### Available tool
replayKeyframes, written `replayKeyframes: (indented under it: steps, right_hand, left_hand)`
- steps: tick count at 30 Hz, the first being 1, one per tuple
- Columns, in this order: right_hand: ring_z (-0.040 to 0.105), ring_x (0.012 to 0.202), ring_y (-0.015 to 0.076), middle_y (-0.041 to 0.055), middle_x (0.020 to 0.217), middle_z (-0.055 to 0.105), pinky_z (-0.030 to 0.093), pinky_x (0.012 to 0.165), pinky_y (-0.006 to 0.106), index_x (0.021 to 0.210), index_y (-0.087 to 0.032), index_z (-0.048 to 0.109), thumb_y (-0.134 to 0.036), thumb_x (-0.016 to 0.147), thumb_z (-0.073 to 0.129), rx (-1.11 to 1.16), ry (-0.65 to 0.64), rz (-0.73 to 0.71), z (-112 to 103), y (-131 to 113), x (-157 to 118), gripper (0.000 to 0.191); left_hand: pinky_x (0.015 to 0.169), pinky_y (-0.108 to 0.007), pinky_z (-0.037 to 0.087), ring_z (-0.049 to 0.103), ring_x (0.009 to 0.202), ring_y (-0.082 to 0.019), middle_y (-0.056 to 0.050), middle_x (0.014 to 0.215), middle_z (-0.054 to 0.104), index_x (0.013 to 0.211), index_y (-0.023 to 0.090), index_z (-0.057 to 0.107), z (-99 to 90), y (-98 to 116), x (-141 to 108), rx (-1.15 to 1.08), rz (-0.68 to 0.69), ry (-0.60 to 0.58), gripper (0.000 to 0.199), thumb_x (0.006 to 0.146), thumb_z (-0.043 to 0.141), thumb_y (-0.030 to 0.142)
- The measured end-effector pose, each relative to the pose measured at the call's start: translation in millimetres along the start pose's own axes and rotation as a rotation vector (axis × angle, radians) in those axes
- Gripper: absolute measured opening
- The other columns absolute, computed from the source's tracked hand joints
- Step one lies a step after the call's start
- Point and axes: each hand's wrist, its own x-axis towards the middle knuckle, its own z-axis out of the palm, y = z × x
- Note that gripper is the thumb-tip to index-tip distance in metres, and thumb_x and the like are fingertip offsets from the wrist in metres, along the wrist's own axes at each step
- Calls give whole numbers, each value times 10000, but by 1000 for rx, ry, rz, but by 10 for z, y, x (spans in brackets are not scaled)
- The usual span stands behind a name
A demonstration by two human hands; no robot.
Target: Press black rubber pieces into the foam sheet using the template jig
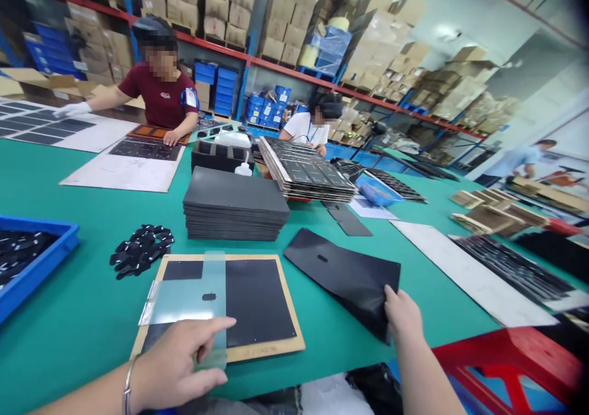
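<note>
My right hand (405, 314) pinches the near right edge of a black sheet (354, 274), which bends as it hangs partly over the green table. A small dark oval piece (323, 258) shows on that sheet. Over the near part of a wood-edged jig board (271, 352) hovers my left hand (179, 356), index finger stretched out, thumb apart, nothing in it. Another black sheet (260, 304) lies in the jig. Across it rests a clear plastic flap (184, 307) with an oval slot (208, 296), hinged at the left. Whether the left fingers touch the flap, I cannot tell.
A stack of black sheets (237, 200) stands behind the jig. Small black parts (142, 249) lie piled beside a blue tray (43, 267). A pile of panels (308, 169) sits farther back. A red stool (510, 356) is at right. Co-workers (161, 89) sit across the table.
</note>
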Motion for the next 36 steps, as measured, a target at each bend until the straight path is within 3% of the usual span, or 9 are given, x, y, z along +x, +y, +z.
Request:
replayKeyframes:
  steps: [4,9,12,14,18,22,25,30,36]
  right_hand:
    - [576,561,227,112,648,623,399,469,311,646,-162,574,-390,764,412,7,-95,100,106,141,44,304]
    - [609,684,292,150,700,635,431,569,366,703,-139,630,-354,762,467,-36,-178,135,48,190,161,276]
    - [587,858,392,258,908,622,422,643,448,980,-58,642,-420,721,550,-122,-146,170,-48,128,185,455]
    - [518,1006,447,320,1099,542,400,696,498,1229,-27,507,-500,717,552,-192,-44,170,-95,-36,129,698]
    - [541,1013,338,223,1049,599,414,787,422,1189,-88,552,-515,797,451,13,-33,-189,-36,-785,-411,587]
    - [524,1021,249,89,1041,604,388,900,402,951,-222,653,-406,842,462,288,-351,-937,90,-1737,-1533,287]
    - [468,1080,234,50,1166,549,354,918,427,1005,-278,641,-250,832,509,275,-635,-1270,155,-2189,-2241,220]
    - [427,1093,237,11,1169,545,321,916,454,958,-307,655,-163,785,588,277,-755,-1337,334,-2364,-2586,235]
    - [456,1023,211,-3,1113,567,318,908,437,842,-270,643,-135,758,606,310,-763,-1299,409,-2389,-2607,164]
  left_hand:
    - [576,-231,328,373,576,-102,38,645,399,1197,235,515,85,-1,120,-396,-260,-14,368,860,469,375]
    - [498,-213,200,230,522,-80,64,590,270,1098,191,547,30,-27,125,-761,-433,105,398,825,515,478]
    - [470,-216,150,182,485,-71,70,556,283,1066,175,541,2,-34,121,-970,-510,148,351,832,513,435]
    - [451,-212,157,194,464,-64,60,576,323,1020,174,538,-24,-24,149,-1136,-544,206,298,840,485,405]
    - [431,-199,245,320,471,-68,25,658,396,953,167,521,-93,9,269,-1444,-626,313,297,837,427,424]
    - [602,-248,438,501,623,-110,-41,799,523,962,153,521,-129,52,349,-1590,-675,390,379,839,384,484]
    - [651,-252,449,541,701,-127,-58,845,546,989,150,522,-142,84,343,-1618,-623,388,415,852,343,498]
    - [509,-221,362,504,630,-125,-78,867,547,974,139,545,-188,53,281,-1437,-593,365,502,869,253,534]
    - [529,-203,366,509,631,-105,-40,810,552,966,154,554,-174,-33,230,-1642,-593,382,428,871,330,506]
